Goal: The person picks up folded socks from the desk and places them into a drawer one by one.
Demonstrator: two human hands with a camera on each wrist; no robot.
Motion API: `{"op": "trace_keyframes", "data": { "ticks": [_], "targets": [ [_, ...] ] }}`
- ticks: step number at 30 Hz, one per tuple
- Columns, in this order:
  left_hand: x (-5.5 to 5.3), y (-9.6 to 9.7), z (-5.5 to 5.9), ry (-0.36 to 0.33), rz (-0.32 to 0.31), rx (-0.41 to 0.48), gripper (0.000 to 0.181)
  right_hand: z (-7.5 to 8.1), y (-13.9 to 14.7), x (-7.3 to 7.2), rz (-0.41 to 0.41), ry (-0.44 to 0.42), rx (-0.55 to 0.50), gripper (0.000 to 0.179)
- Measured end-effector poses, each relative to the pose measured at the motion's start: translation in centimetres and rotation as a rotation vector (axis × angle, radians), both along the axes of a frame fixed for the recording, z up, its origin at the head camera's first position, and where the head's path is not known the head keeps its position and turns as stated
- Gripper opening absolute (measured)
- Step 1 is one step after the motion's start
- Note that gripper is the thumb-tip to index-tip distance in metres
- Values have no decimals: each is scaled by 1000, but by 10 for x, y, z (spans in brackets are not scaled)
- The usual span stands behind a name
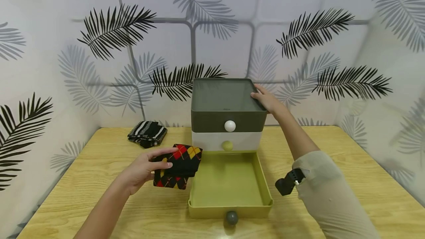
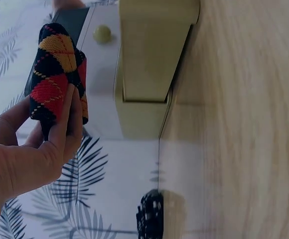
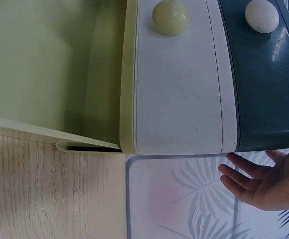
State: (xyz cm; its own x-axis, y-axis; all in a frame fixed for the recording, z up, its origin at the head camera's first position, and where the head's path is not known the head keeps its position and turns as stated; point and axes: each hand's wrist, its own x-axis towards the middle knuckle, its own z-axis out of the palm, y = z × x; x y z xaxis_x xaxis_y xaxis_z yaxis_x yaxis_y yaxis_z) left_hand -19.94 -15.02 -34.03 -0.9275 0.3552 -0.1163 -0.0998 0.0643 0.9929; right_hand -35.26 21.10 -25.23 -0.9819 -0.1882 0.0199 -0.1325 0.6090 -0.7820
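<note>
My left hand (image 1: 141, 170) pinches a folded pair of argyle socks (image 1: 180, 165), black with red and yellow diamonds, between thumb and fingers. The socks are held up at the left rim of the pulled-out bottom drawer (image 1: 229, 180), which is olive-yellow with a grey ball knob (image 1: 231, 217). In the left wrist view, the knit socks (image 2: 55, 74) stand on edge in the fingers. My right hand (image 1: 267, 100) rests at the right edge of the drawer unit's dark top (image 1: 225, 95). Its fingers (image 3: 241, 181) reach out fairly straight along the unit's side in the right wrist view.
Above the olive drawer sit a white drawer (image 1: 206, 141) with a yellowish knob and a dark grey one with a white knob (image 1: 230, 125). A folded black-and-white knit bundle (image 1: 147, 134) lies at the back left of the wooden table (image 1: 315, 194). Behind stands a leaf-patterned wall (image 1: 225, 3).
</note>
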Motion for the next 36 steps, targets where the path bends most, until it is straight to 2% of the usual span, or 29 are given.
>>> {"op": "trace_keyframes", "data": {
  "ticks": [8, 13, 19, 30, 36],
  "targets": [
    [4, 33, -7, -30, -54, -4, 47, -1, -1, -1, -6, -9, -11, 59],
    [4, 53, -9, -49, -94, 19, 44, -3, -1, 0, -19, -30, -22, 59],
    [3, 80, -12, -52, -118, 33, 42, -1, -2, -1, -17, -12, -21, 59],
    [4, 124, -26, -84, -63, 68, 42, 0, -1, 0, -13, -14, -22, 59],
    [-2, 140, -33, -37, 9, -22, 39, 0, -1, -1, -12, 4, 2, 59]
  ]
}}
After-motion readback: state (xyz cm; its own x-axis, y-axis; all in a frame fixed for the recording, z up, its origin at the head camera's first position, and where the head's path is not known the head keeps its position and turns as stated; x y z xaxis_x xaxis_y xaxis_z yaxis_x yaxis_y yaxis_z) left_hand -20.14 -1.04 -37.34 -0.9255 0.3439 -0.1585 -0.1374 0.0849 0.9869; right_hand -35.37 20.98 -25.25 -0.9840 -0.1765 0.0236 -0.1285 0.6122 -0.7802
